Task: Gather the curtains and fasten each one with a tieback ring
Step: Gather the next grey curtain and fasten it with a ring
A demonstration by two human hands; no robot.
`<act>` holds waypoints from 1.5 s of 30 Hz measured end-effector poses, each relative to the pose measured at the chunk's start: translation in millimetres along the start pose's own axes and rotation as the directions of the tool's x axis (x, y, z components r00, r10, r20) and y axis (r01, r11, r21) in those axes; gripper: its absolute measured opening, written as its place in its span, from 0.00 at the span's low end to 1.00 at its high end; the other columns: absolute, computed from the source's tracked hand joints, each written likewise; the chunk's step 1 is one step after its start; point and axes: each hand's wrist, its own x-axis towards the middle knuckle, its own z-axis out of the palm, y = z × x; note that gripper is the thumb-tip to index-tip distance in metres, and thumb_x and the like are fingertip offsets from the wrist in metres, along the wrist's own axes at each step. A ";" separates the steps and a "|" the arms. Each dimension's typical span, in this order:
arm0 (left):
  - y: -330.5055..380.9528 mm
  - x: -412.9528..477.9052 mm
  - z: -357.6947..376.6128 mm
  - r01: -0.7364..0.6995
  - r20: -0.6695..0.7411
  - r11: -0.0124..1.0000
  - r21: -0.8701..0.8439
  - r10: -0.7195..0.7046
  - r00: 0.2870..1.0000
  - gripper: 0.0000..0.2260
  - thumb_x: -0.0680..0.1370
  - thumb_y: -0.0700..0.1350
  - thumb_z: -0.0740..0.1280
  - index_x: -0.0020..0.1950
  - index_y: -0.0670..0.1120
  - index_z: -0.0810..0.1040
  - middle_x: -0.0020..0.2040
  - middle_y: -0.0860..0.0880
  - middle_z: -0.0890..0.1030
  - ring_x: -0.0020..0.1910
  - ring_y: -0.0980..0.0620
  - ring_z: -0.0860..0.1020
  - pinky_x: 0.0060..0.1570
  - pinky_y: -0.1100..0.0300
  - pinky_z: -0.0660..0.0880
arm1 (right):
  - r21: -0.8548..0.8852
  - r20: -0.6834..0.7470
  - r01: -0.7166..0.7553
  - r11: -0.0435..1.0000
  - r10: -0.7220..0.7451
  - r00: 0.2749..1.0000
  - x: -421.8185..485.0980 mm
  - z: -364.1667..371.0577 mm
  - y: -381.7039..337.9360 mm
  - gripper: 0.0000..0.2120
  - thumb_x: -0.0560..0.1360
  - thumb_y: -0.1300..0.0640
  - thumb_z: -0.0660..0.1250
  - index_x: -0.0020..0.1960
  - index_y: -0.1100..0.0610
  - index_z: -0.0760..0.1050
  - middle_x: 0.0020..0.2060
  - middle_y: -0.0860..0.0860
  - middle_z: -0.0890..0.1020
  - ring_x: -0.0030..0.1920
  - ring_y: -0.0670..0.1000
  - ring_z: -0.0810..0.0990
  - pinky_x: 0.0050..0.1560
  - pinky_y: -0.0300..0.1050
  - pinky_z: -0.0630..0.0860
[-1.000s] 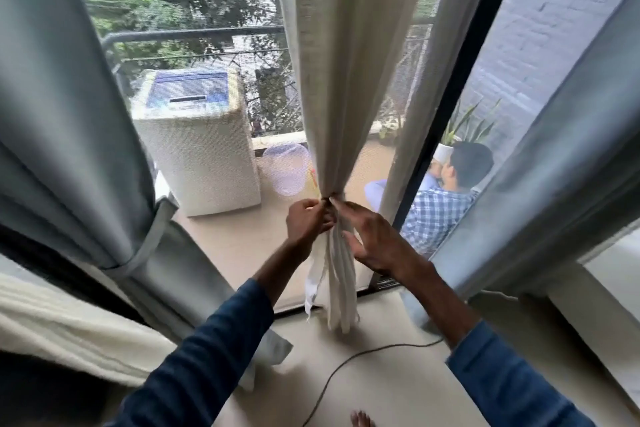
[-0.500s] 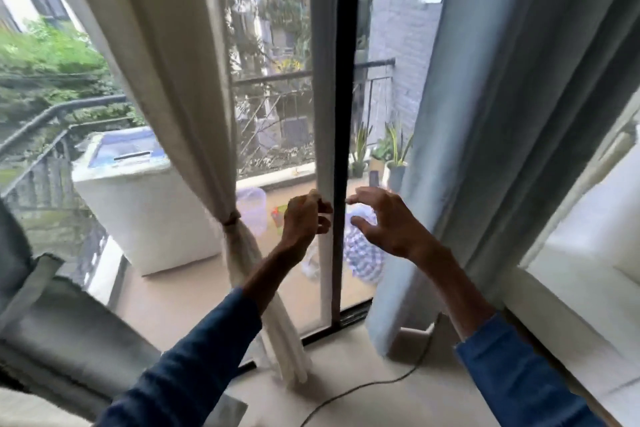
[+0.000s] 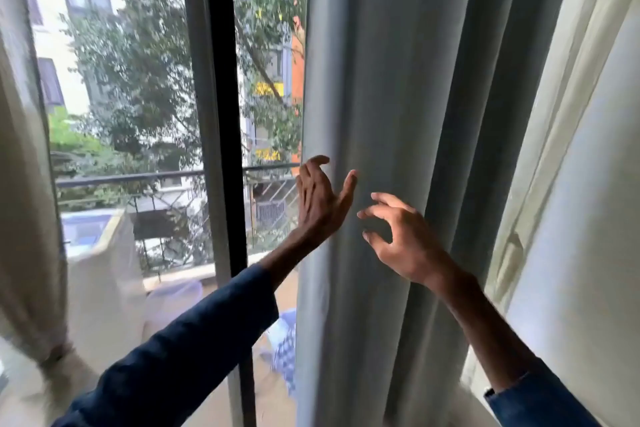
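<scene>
Right hand (image 3: 401,239) loosely curled, holding nothing, just before grey curtain (image 3: 381,80) folds. Left hand (image 3: 320,198) spread open at its left edge, contact unclear. Grey curtain hangs ungathered. Cream curtain (image 3: 24,184) far left, cinched low. Window frame (image 3: 221,114) behind.

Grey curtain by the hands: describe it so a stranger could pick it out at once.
Start at the black window frame. Right of it hangs the grey curtain in deep folds, with the left hand at its edge and the right hand in front. Unlike the cream curtain far left, it hangs ungathered.
</scene>
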 end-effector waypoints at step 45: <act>257.6 442.5 32.2 -0.074 -0.270 0.615 0.785 0.447 0.853 0.11 0.82 0.42 0.58 0.60 0.38 0.73 0.59 0.35 0.77 0.59 0.32 0.77 0.57 0.44 0.75 | -0.088 -0.698 0.269 0.959 -0.253 0.671 452.2 -281.5 131.4 0.23 0.79 0.57 0.67 0.68 0.68 0.66 0.56 0.66 0.80 0.57 0.67 0.79 0.55 0.55 0.75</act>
